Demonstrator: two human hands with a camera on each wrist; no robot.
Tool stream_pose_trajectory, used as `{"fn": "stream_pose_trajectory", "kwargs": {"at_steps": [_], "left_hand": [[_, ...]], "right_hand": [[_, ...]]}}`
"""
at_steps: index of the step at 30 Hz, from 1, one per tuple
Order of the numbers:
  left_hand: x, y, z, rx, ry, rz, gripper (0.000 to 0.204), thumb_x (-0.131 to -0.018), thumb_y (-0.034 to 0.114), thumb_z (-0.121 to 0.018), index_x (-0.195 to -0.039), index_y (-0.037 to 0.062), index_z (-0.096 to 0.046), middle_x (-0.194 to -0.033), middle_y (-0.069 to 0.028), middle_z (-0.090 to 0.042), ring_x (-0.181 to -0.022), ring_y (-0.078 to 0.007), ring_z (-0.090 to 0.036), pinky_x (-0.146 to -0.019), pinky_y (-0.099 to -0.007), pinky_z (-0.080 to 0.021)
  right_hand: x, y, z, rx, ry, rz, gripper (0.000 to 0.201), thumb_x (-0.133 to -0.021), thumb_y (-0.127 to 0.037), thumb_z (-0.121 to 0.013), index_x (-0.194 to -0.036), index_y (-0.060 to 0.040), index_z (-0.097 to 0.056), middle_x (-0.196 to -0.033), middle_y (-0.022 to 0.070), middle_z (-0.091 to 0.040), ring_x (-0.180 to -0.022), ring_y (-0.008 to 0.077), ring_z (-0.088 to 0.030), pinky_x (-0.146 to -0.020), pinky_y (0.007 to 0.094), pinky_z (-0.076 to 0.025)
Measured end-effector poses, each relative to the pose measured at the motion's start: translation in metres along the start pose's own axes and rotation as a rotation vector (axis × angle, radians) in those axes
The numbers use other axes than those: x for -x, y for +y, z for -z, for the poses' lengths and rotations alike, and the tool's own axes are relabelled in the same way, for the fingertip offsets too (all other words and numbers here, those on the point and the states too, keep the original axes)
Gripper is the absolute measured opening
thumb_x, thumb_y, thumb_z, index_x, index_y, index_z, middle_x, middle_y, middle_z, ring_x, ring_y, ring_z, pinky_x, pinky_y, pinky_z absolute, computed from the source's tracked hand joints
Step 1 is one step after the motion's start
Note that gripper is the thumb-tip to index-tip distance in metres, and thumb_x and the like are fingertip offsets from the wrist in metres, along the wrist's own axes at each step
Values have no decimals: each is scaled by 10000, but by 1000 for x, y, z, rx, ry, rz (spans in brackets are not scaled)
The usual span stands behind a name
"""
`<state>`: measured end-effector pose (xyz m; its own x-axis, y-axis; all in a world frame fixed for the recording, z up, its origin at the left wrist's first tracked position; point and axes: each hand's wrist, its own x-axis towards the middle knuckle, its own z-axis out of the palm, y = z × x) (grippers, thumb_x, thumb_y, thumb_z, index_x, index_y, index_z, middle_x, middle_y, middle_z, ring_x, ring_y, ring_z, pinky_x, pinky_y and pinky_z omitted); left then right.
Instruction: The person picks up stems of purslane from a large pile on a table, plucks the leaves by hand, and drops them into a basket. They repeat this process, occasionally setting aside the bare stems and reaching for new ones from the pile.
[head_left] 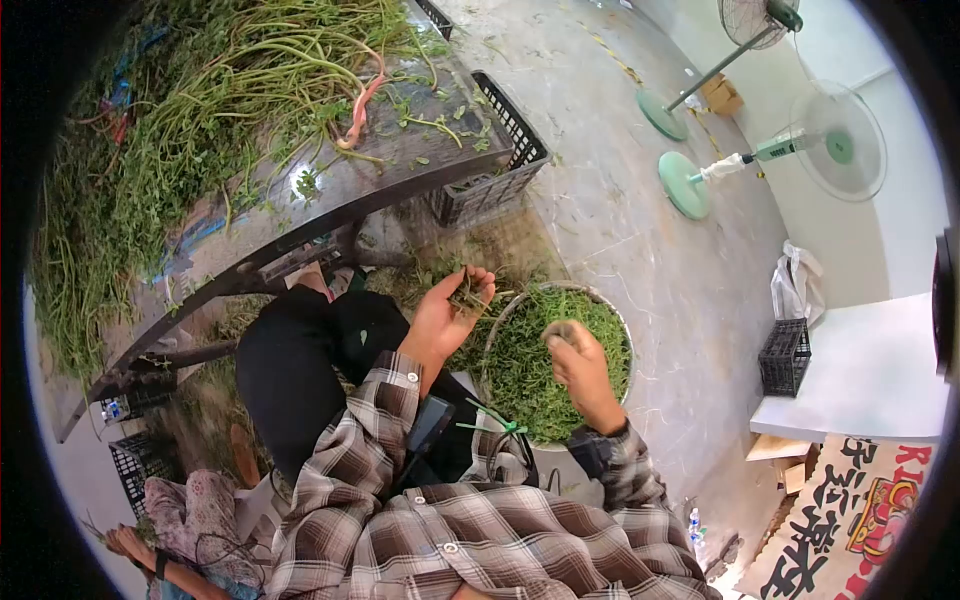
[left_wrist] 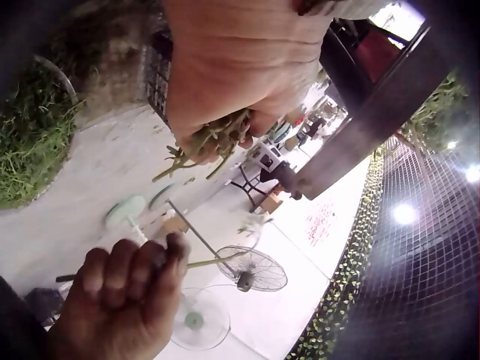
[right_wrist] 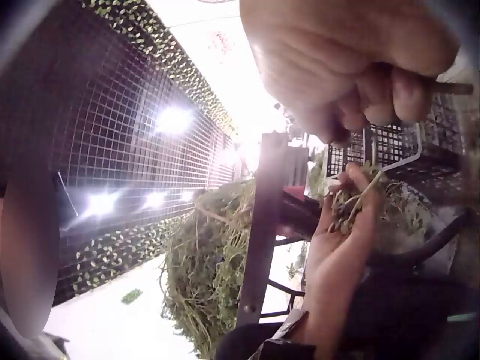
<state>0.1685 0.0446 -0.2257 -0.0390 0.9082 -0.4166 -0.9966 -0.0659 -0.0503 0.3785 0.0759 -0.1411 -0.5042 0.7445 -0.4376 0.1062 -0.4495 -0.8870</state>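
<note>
My left hand (head_left: 440,322) holds a small bunch of leafy green stems (left_wrist: 217,139), with cut ends poking out past the fingers in the left wrist view. To its right, my right hand (head_left: 582,372) is over a round basket (head_left: 631,352) heaped with picked greens (head_left: 530,385). Its curled fingers pinch a single thin stem (left_wrist: 214,262), whose end also sticks out beside the fingers in the right wrist view. The two hands are apart, the left one nearer the table edge.
A dark table (head_left: 400,165) at upper left bears a large pile of long-stemmed greens (head_left: 250,90). A black crate (head_left: 490,190) stands by its corner. Two fans, one with a green base (head_left: 685,185), stand on the floor at right. Another person's hands (head_left: 130,545) appear at lower left.
</note>
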Motion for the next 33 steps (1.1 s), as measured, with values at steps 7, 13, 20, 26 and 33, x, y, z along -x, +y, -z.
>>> {"fn": "stream_pose_trajectory", "kwargs": {"at_steps": [7, 13, 20, 26, 33], "left_hand": [[8, -14, 2, -178, -142, 135, 275, -967, 205, -384, -1082, 2, -529, -1105, -133, -550, -1032, -255, -539, -897, -365, -459], [19, -23, -6, -418, -195, 163, 357, -967, 263, -392, -1210, 17, -480, -1151, -71, -545, -1068, -176, -524, -915, -322, -431], [22, -17, -11, -241, -139, 164, 371, -968, 253, -384, -1257, 30, -447, -1242, -84, -510, -1116, -195, -496, -937, -358, -403], [18, -15, -8, -193, -234, 152, 380, -967, 262, -359, -1270, 47, -438, -1286, -90, -486, -1175, -243, -464, -993, -452, -352], [19, -12, -8, -155, -221, 125, 379, -965, 250, -354, -1271, 42, -433, -1287, -94, -490, -1178, -264, -462, -1023, -480, -331]], "right_hand": [[-29, 7, -51, 333, 7, 359, 317, -828, -153, -593, -1086, 22, -536, -914, 68, -600, -808, 134, -554, -735, 274, -448], [-55, 34, -38, 511, 1, 320, 331, -822, -159, -585, -1070, 56, -540, -831, 82, -602, -763, 157, -574, -683, 280, -449], [-54, 26, -29, -17, 0, 14, 195, -874, -134, -533, -1009, 3, -565, -679, -41, -487, -475, 19, -384, -425, 192, -302], [-53, 25, -28, -224, -9, -46, 143, -894, -155, -541, -978, -40, -531, -623, -81, -379, -443, 7, -297, -392, 178, -241], [-54, 28, -24, -326, -4, -29, 110, -897, -142, -535, -956, -50, -524, -610, -79, -369, -437, 13, -287, -391, 179, -250]]}}
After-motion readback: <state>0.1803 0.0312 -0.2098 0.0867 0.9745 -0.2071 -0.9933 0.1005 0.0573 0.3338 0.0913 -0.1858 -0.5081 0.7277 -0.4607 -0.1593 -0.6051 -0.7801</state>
